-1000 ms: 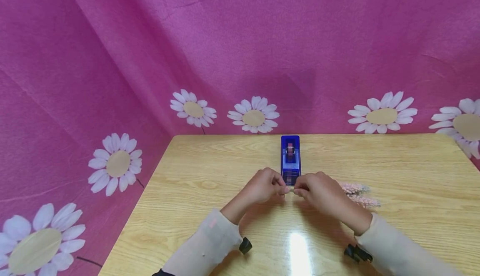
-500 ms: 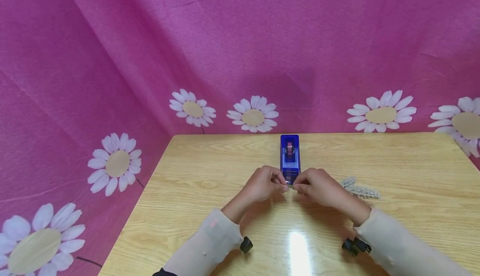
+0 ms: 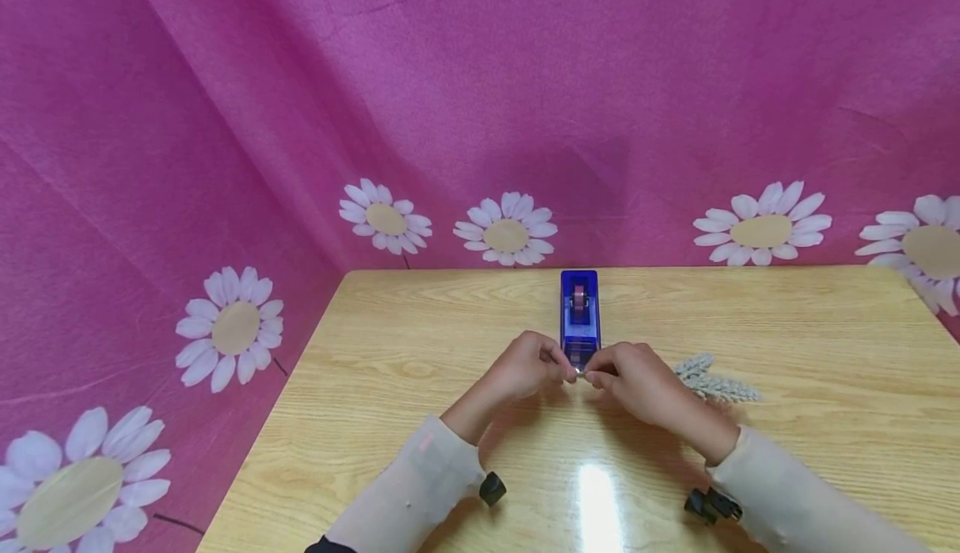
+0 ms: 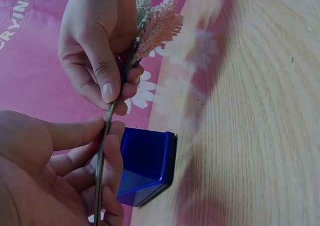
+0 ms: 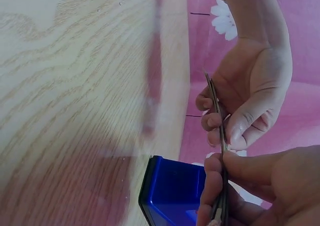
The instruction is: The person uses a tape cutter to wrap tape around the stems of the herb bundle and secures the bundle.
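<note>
My left hand and right hand pinch a thin bundle of stems close together, just in front of the blue tape dispenser. The stems run from hand to hand, and their bare ends stick out past the left fingers. At the other end, beyond the right hand, are crocheted flower heads: a pink one and a pale green one in the left wrist view. From the head view only the pale grey-green side shows. A small shiny bit sits between the fingertips.
The dispenser holds a reddish tape roll and stands on a wooden table. A pink cloth with printed daisies hangs behind the table and on its left.
The flower heads beyond my right hand have turned over, from pink side up to grey-green side up. Both hands stay nearly in place, still pinching the stems.
</note>
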Tool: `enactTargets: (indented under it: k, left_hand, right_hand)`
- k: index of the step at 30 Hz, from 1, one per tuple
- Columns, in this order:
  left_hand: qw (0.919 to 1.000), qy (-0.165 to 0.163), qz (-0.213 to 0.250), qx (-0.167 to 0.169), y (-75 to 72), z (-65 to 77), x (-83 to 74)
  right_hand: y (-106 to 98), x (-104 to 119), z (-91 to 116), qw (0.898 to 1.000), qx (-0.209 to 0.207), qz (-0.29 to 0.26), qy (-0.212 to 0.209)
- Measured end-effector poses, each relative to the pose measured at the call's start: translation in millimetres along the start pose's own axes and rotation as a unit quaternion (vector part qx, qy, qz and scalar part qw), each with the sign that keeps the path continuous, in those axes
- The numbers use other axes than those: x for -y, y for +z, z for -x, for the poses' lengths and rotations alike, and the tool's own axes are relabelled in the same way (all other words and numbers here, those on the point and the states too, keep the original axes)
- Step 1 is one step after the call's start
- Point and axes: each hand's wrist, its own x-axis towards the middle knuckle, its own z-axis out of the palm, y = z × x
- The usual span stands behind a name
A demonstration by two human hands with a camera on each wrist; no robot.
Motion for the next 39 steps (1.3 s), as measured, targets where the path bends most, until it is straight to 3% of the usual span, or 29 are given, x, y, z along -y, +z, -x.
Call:
enactTargets:
  k: [8, 16, 19, 30, 34, 39]
  left_hand:
    - [0.9992, 0.015, 0.009, -0.036, 1.7, 0.5, -0.4]
    - [0.9981, 0.042, 0.018, -0.042, 2.8, 2.3, -1.1]
    - [0.9983, 0.039, 0.021, -0.038, 2.2, 2.1, -1.4]
    - [0.9968, 0.065, 0.002, -0.046, -2.1, 1.3, -0.6]
    - [0.9980, 0.049, -0.016, -0.036, -4.4, 1.0, -0.6]
    - [0.9988, 0.013, -0.044, 0.015, -6.4, 1.5, -1.2]
  right_hand:
    - [1, 0, -1, 1.000, 0.010, -0.003, 0.008]
    - [-4, -5, -11, 0.997, 0.070, -0.024, 0.008]
    - [-5, -6, -11, 0.997, 0.073, -0.025, -0.003]
    - [0, -5, -4, 1.000, -0.008, -0.005, -0.008]
    - [4, -5, -3, 0.999, -0.033, 0.011, -0.017]
    - [6, -5, -2, 0.998, -0.052, 0.022, -0.018]
